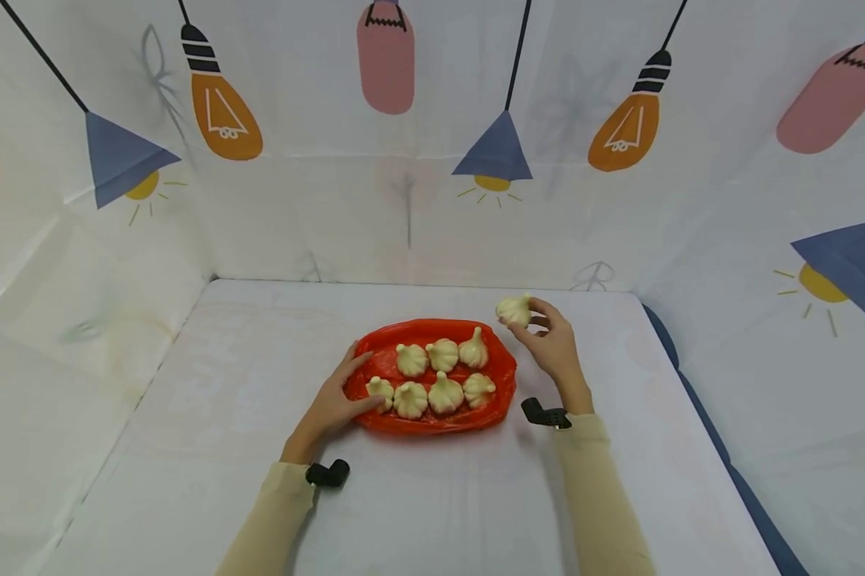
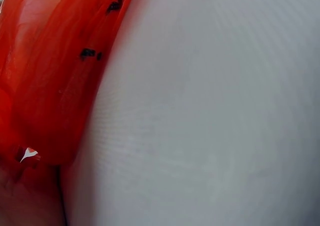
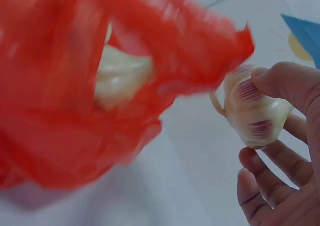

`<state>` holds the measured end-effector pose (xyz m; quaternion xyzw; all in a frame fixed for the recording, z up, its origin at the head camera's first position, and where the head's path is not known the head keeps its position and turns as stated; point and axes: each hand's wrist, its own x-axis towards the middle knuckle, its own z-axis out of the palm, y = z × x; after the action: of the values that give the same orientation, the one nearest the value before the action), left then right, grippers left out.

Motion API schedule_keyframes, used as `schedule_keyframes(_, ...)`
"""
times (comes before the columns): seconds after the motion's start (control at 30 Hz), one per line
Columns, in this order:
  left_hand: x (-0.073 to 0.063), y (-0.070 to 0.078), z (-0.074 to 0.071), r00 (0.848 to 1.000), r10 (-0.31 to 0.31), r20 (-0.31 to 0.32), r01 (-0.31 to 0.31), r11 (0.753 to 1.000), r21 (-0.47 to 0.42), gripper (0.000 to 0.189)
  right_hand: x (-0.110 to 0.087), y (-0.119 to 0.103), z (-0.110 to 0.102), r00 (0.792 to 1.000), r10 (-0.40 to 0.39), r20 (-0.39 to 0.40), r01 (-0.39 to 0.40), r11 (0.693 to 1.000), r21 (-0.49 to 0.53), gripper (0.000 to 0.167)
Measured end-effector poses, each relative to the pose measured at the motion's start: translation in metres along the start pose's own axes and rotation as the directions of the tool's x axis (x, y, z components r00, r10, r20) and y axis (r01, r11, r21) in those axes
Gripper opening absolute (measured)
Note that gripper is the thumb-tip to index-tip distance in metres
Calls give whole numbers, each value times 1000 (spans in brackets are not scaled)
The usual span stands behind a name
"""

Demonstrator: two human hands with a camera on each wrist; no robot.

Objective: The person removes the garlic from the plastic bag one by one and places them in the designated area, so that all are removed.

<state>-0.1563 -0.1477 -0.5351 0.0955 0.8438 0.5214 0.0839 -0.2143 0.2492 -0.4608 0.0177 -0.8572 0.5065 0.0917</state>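
A red oval tray (image 1: pixel 385 426), wrapped in thin red plastic, lies on the table with two rows of garlic bulbs (image 1: pixel 445 394) in it. My left hand (image 1: pixel 337 400) holds the tray's left end, fingers along the back rim and thumb over the front-left rim beside the nearest bulb. Beyond the back right of the tray, raised, my right hand (image 1: pixel 553 342) pinches one garlic bulb (image 3: pixel 257 110) between thumb and fingers. Purple streaks mark that bulb in the right wrist view. The left wrist view shows mostly the tray's red plastic side (image 2: pixel 55 85) with black print.
The white table (image 1: pixel 209 384) extends around the tray. White sheets with printed lamps and bulbs hang behind it (image 1: pixel 295 216) and at both sides. A dark blue edge (image 1: pixel 720 448) runs down the table's right side. Each wrist wears a black camera (image 1: pixel 327 474).
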Motion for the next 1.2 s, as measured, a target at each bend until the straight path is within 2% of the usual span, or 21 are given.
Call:
schedule_keyframes(0.33, 1, -3, 2, 1000, -11, 10, 11, 1000, -11, 92, -12, 37, -7, 993, 104, -50, -105, 994, -33, 65)
schedule_keyframes(0.63, 1, -3, 3, 1000, -25, 4, 25, 999, -20, 93, -20, 60, -9, 984, 166, -57, -169, 985, -44, 67)
schedule_keyframes(1.2, 1, -2, 2, 1000, -4, -5, 4, 1000, -9, 91, -26, 73, -7, 982, 182, -41, -185, 981, -62, 67)
